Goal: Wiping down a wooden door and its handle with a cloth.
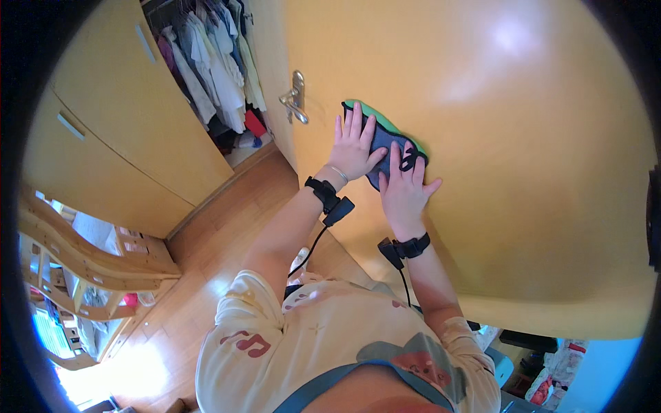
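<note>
A blue-grey cleaning pad or cloth [380,138] with a green side and black edging lies flat against a light wooden door [496,196]. My left hand [356,147] presses on its upper left part, palm down and fingers spread. Lower and to the right, my right hand [405,191] is also flat, its fingertips on the pad and its thumb and little finger spread apart. A black cord loop [409,159] shows among the right fingers; whether any finger passes through it I cannot tell. Both wrists wear black straps with small cabled devices.
A metal lever handle [295,100] juts from the door's left edge. Beyond it stands a wardrobe [129,103] with hanging clothes [211,62] showing. A wooden bunk bed [93,258] is at the left, over a wood floor [227,227].
</note>
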Action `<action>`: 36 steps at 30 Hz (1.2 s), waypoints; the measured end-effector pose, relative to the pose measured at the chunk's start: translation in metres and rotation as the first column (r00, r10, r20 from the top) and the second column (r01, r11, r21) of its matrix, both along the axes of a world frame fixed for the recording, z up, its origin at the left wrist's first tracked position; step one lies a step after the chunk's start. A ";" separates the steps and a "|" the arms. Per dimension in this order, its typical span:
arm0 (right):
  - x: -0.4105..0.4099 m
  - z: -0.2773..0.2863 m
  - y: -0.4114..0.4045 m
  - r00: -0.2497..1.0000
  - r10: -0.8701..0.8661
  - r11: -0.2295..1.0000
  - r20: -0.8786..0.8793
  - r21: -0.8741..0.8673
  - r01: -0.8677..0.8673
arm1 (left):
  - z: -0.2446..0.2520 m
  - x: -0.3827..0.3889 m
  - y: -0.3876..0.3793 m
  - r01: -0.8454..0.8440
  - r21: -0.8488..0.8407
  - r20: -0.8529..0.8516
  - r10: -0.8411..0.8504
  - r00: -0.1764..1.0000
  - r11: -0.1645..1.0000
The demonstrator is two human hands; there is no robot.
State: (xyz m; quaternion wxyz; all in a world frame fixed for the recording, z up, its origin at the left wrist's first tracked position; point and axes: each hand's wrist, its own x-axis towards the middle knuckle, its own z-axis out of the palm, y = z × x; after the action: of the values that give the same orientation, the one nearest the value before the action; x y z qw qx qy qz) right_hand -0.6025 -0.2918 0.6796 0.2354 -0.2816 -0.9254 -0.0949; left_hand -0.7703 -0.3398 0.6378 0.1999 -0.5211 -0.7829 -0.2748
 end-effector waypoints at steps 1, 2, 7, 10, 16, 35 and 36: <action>-0.003 0.006 0.000 1.000 0.000 1.000 -0.008 -0.006 0.000 | 0.009 -0.003 0.000 0.001 -0.001 -0.002 -0.001 1.000 1.000; -0.007 0.011 0.001 1.000 -0.002 1.000 -0.015 -0.012 0.002 | 0.019 -0.008 0.000 -0.001 -0.031 -0.023 0.000 1.000 1.000; -0.030 0.029 0.020 0.994 0.042 0.996 -0.103 0.077 -0.034 | 0.055 -0.025 0.008 -0.068 -0.038 -0.075 0.065 0.995 0.997; -0.040 0.032 0.029 0.987 0.119 0.986 -0.106 0.129 -0.105 | 0.054 -0.031 0.018 -0.099 -0.030 -0.010 0.099 0.995 0.995; -0.032 0.014 0.029 0.981 0.151 0.967 0.120 0.190 -0.172 | -0.005 -0.002 0.018 -0.185 -0.098 0.237 0.203 0.950 0.978; 0.007 0.026 0.047 0.974 0.174 0.954 0.144 0.219 -0.203 | 0.020 0.061 0.047 -0.230 0.028 0.322 0.208 0.923 0.973; 0.018 0.027 0.048 0.977 0.119 0.958 0.175 0.239 -0.160 | 0.019 0.074 0.048 -0.234 0.033 0.330 0.210 0.920 0.972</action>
State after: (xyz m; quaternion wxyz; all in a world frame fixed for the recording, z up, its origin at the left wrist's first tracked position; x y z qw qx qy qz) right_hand -0.5846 -0.2438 0.7064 0.2011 -0.1748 -0.9392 -0.2167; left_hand -0.6968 -0.2916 0.6573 0.1169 -0.3691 -0.8487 -0.3603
